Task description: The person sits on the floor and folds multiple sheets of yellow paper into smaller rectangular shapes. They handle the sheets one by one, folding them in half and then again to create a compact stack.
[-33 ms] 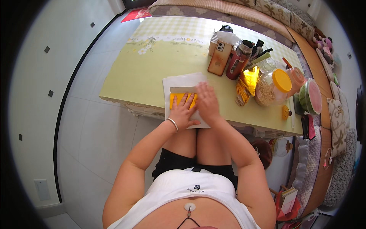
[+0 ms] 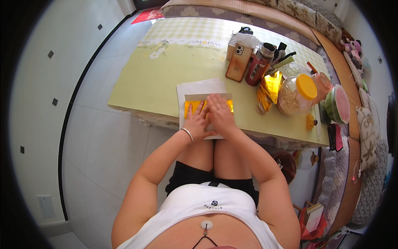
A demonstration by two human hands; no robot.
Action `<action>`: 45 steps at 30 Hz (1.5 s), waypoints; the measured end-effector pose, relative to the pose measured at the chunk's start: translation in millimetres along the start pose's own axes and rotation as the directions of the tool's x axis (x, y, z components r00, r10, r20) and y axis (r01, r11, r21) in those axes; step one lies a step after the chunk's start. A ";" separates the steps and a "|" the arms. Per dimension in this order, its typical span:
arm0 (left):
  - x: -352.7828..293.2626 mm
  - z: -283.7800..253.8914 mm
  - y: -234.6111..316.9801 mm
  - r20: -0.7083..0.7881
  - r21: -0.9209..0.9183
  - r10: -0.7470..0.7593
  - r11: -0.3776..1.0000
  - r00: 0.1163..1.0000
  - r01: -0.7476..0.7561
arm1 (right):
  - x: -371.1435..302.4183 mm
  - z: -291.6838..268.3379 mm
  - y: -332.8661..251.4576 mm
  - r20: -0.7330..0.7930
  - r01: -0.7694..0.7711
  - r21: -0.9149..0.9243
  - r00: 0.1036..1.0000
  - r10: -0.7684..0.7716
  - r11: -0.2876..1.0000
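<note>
A sheet of shiny gold foil paper (image 2: 195, 105) with a greyish strip along its far edge lies over white paper (image 2: 201, 86) at the table's near edge. My left hand (image 2: 198, 123) rests on the foil with its fingers spread, a silver bangle (image 2: 188, 135) at the wrist. Close against it, my right hand (image 2: 221, 116) lies stretched out over the foil's right part, fingers straight. Both hands are open and cover the middle of the sheet. Nothing shows in the grasp of either one.
On the table (image 2: 145, 79), to the right, stand a phone (image 2: 238, 62), a dark red bottle (image 2: 260, 65), a bundle of gold foil (image 2: 271, 88), a yellow-lidded jar (image 2: 292, 95) and a cut watermelon (image 2: 338, 104). A sofa (image 2: 348, 133) runs along the far and right sides.
My right hand has slid left toward my left hand, uncovering the right end of the gold foil paper. The left hand stays in place.
</note>
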State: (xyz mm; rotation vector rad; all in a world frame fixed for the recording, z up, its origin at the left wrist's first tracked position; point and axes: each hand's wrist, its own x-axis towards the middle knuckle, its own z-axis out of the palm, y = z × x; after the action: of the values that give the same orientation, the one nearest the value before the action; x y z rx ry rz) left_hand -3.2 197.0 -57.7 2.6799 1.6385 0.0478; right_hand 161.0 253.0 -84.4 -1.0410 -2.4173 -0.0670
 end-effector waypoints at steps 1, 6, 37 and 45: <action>-2.3 0.5 -2.1 -0.021 -0.032 0.019 0.999 1.000 -0.020 | -7.3 -1.1 -6.4 0.082 -0.097 0.124 0.993 0.087 0.988; -24.7 12.1 -37.0 -0.065 -0.144 0.002 0.990 0.998 -0.011 | -34.7 -26.8 16.5 0.267 -0.099 0.014 0.959 0.092 0.995; 25.2 10.3 3.6 -0.577 -0.136 -0.063 0.991 0.814 -0.020 | -7.4 -34.6 22.5 -0.100 0.170 0.022 0.981 -0.167 0.985; 30.3 6.4 16.2 -0.518 -0.518 -0.465 0.838 0.718 0.168 | -6.9 -49.2 31.1 0.051 -0.353 0.493 0.924 0.378 0.796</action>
State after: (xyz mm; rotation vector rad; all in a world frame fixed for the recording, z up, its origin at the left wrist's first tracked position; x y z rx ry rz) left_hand 25.2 216.6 -63.1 2.0799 1.9102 1.2811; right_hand 207.7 258.6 -49.3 -1.2080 -1.9769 0.6237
